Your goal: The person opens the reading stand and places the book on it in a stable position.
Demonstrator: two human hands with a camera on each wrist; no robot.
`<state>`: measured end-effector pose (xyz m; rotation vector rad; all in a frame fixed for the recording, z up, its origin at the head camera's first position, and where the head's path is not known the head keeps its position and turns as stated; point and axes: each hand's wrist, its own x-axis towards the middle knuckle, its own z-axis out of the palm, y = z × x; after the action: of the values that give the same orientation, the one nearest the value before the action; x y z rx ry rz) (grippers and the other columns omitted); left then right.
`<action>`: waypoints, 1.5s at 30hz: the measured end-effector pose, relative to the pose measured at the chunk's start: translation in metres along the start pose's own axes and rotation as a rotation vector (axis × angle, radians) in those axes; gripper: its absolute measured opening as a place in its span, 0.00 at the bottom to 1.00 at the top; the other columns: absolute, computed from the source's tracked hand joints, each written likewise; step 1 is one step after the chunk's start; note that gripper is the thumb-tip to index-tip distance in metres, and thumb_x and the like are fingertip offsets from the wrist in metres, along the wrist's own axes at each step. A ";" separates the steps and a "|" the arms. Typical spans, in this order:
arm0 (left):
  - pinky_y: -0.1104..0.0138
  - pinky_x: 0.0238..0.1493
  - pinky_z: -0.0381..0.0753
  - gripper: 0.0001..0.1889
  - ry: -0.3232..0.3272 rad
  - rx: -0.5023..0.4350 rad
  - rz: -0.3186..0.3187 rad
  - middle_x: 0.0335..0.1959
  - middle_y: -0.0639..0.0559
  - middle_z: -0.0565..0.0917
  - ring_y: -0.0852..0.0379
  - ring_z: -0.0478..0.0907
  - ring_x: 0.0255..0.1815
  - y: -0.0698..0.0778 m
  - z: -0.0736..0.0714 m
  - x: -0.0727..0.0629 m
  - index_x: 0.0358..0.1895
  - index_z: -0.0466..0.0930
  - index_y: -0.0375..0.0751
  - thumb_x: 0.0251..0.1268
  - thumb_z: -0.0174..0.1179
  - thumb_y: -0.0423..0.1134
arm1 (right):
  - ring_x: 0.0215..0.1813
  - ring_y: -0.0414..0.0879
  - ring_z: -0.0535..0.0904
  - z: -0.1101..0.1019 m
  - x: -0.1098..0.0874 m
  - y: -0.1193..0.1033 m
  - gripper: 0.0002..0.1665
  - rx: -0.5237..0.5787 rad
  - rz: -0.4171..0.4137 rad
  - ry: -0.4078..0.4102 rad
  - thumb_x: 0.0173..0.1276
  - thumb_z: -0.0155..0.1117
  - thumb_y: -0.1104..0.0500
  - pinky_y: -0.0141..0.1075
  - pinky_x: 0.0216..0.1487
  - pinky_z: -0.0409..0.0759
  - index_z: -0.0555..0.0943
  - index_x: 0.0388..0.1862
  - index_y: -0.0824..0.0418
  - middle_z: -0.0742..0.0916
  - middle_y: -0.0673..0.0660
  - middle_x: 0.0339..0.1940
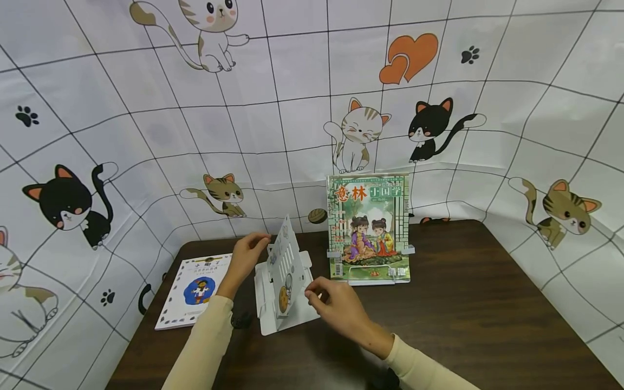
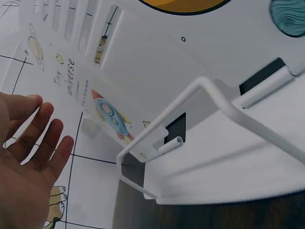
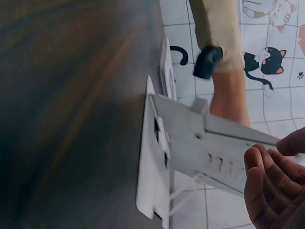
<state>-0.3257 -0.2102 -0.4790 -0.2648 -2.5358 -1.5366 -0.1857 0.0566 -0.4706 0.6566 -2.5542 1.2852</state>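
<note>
A white book stand [image 1: 286, 265] printed with planets and a rocket is on the dark table, its panel raised from a flat base [image 1: 265, 309]. In the left wrist view, a bent white wire support [image 2: 228, 109] props between panel and base. My left hand [image 1: 246, 259] hovers beside the panel's far upper part, fingers apart and gently bent, holding nothing. At the panel's near right side is my right hand [image 1: 341, 309], fingers loosely curled. The right wrist view shows those fingertips [image 3: 253, 160] overlapping the panel's upper end, with nothing gripped between them.
Left of the stand lies a white book [image 1: 170, 303] with a blue round picture. A green illustrated magazine [image 1: 370, 227] stands upright at the back, held by clips. Behind the table [image 1: 463, 303] hangs a white cloth [image 1: 302, 135] with cat drawings.
</note>
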 end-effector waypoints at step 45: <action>0.47 0.60 0.82 0.18 0.139 0.128 -0.107 0.59 0.33 0.87 0.37 0.84 0.59 -0.026 -0.009 0.013 0.65 0.83 0.33 0.78 0.63 0.35 | 0.23 0.32 0.79 0.016 0.039 0.023 0.06 -0.133 -0.018 0.113 0.74 0.71 0.58 0.28 0.26 0.74 0.87 0.34 0.54 0.91 0.47 0.27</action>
<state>-0.3437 -0.2292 -0.4940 -0.0054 -2.5615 -1.3677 -0.2309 0.0446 -0.4818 0.5622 -2.5090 1.1028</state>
